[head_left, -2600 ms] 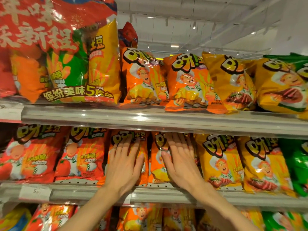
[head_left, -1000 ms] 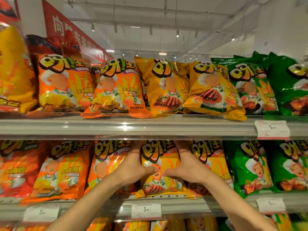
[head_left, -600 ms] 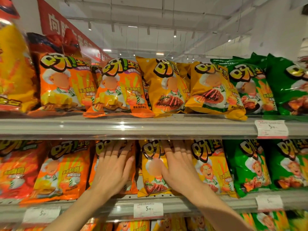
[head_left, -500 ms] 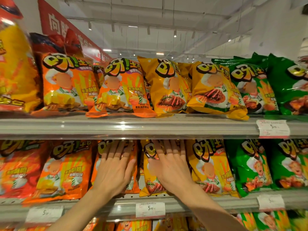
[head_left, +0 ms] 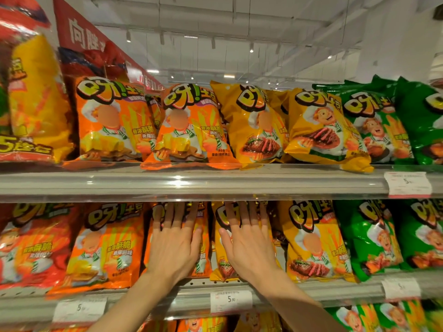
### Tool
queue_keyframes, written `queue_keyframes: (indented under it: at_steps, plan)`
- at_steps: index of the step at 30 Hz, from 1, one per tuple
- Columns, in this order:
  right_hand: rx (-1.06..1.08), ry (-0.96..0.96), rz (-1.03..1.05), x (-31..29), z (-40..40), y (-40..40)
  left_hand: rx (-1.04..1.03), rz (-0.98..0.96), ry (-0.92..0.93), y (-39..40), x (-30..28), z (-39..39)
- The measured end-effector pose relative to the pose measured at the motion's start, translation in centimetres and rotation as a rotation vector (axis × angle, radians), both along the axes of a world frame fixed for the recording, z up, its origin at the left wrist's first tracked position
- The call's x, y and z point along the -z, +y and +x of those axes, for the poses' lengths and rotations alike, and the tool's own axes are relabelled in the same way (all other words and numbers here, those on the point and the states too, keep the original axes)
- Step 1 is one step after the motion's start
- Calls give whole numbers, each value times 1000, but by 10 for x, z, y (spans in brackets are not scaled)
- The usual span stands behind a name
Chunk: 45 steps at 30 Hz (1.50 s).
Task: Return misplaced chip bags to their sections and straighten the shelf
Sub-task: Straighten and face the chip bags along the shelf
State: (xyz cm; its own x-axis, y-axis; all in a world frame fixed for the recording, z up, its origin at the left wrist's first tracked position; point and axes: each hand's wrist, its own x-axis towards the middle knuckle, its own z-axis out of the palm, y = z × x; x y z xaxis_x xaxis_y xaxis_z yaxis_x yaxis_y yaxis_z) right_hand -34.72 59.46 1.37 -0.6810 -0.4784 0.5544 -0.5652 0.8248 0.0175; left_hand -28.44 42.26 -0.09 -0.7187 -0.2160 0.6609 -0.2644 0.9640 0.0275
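Observation:
On the middle shelf [head_left: 191,297], my left hand [head_left: 173,245] lies flat with spread fingers against an orange chip bag [head_left: 202,245]. Beside it my right hand [head_left: 249,245] presses flat on a yellow chip bag [head_left: 221,257], covering most of its front. Neither hand grips anything. An orange bag [head_left: 105,248] stands to the left, a red one [head_left: 28,245] further left. To the right stand another yellow bag [head_left: 314,240] and green bags [head_left: 374,236].
The upper shelf [head_left: 215,182] carries orange bags [head_left: 107,121], yellow bags [head_left: 254,123], green bags [head_left: 378,123] and a large multipack [head_left: 33,99] at far left. Price tags [head_left: 230,300] hang on the shelf rails. More bags show on the shelf below.
A second ago both hands gripped the sides of the yellow bag. They let go and now lie flat, the left on the orange bag, the right on the yellow one.

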Motion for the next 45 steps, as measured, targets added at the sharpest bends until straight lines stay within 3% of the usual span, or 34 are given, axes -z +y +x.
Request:
queue_keyframes:
  at_steps: [9, 14, 19, 24, 30, 36, 41, 45]
  plan:
    - [-53, -63, -251, -12, 0, 45, 190, 127, 195, 15, -1, 4]
    - [76, -27, -401, -25, -21, 114, 527, 401, 226, 81, -11, -2]
    - [90, -255, -345, -46, -44, 196, 642, 565, 6, 161, -20, -31]
    - [-105, -531, -99, -49, -65, 234, 492, 631, -221, 198, -38, -63]
    - [-218, -622, -105, -43, -86, 228, 520, 860, -221, 203, -52, -77]
    - [-253, -569, -205, -41, -87, 230, 408, 847, -277, 210, -58, -77]
    - [-250, -532, -167, -40, -81, 233, 374, 762, -292, 207, -55, -70]
    - [-171, -307, -115, -39, -69, 232, 330, 399, 28, 195, -33, -43]
